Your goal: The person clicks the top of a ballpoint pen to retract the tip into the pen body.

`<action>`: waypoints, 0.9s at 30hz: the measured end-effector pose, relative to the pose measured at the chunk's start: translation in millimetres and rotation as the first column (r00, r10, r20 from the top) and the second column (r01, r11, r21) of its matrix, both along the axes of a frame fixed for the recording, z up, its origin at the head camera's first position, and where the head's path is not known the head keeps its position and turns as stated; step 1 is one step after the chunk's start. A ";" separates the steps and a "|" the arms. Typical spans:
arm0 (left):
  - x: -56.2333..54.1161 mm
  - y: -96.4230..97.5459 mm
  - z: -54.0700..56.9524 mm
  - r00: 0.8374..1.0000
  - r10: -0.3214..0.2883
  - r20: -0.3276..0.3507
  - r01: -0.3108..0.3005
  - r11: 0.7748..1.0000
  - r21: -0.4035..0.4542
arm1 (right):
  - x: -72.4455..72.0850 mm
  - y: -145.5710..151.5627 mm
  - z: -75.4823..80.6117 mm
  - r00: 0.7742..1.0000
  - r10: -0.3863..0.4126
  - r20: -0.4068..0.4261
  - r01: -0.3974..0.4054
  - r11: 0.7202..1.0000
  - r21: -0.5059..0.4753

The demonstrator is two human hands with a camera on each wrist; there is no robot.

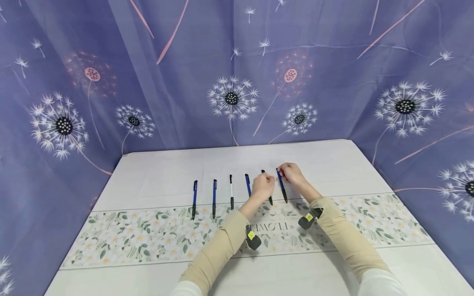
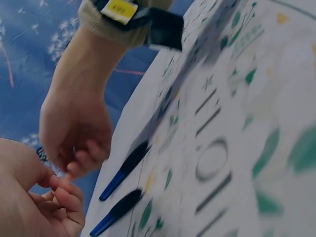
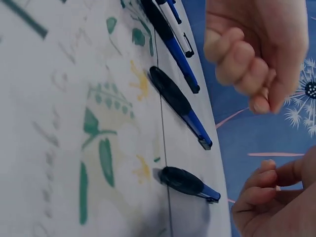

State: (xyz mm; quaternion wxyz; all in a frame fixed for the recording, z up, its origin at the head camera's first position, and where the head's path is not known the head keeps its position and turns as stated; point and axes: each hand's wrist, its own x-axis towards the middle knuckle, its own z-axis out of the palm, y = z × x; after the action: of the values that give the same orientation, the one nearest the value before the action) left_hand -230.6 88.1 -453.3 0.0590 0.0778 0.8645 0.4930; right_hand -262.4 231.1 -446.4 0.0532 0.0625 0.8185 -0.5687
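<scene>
A row of several click pens lies on the table, most of them blue with black grips, such as the far left one (image 1: 194, 199); one is a white pen (image 1: 231, 192). My left hand (image 1: 263, 186) is over the right part of the row, partly covering two blue pens. Its fingers are curled with the thumb against them. Beside the top of the rightmost pen (image 1: 282, 185) is my right hand (image 1: 291, 173), fingers bent in toward the thumb. In the right wrist view both hands hover above the pens, fingertips facing each other; no held object shows.
Across the white table (image 1: 155, 168) runs a floral strip (image 1: 140, 238) with printed lettering, under the pens' grip ends. A purple dandelion curtain (image 1: 185, 82) surrounds the table at the back and sides. Each wrist wears a black camera (image 1: 253, 239) with a yellow label.
</scene>
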 end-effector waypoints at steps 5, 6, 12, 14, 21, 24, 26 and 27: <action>-3.8 -20.3 0.5 0.996 -0.011 -0.088 0.006 0.998 -0.062 | 1.7 2.1 2.6 0.993 0.061 -0.101 -0.031 0.962 0.273; -4.4 -24.5 0.9 0.994 -0.005 -0.107 -0.003 0.997 -0.078 | 1.5 2.4 3.1 0.990 0.071 -0.123 -0.026 0.943 0.333; -9.9 -53.1 9.4 0.973 -0.029 -0.228 -0.029 0.968 -0.247 | 3.4 8.7 6.3 0.968 0.131 -0.212 0.011 0.828 0.561; -13.5 -64.5 12.6 0.962 -0.060 -0.265 -0.025 0.952 -0.305 | 4.5 12.2 7.8 0.964 0.156 -0.217 0.004 0.803 0.595; -26.5 -103.5 12.7 0.920 -0.133 -0.369 -0.112 0.813 -0.571 | 2.8 25.0 11.8 0.947 0.227 -0.228 -0.002 0.713 0.701; -29.2 -117.9 12.7 0.924 -0.138 -0.357 -0.110 0.798 -0.592 | 1.5 29.2 13.2 0.935 0.243 -0.258 0.021 0.690 0.724; -30.8 -126.1 13.9 0.928 -0.140 -0.346 -0.101 0.797 -0.596 | 1.1 30.9 14.4 0.927 0.255 -0.274 0.031 0.677 0.736; -31.7 -129.8 14.8 0.931 -0.142 -0.338 -0.095 0.798 -0.595 | 1.0 31.6 14.9 0.924 0.261 -0.280 0.034 0.672 0.740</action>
State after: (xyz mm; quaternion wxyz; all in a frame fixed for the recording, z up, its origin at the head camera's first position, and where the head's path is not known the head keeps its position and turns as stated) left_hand -262.2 -41.6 -438.4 -0.0750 0.1562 0.9704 0.1685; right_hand -261.4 262.7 -431.5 -0.0923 -0.0797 0.9741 -0.1902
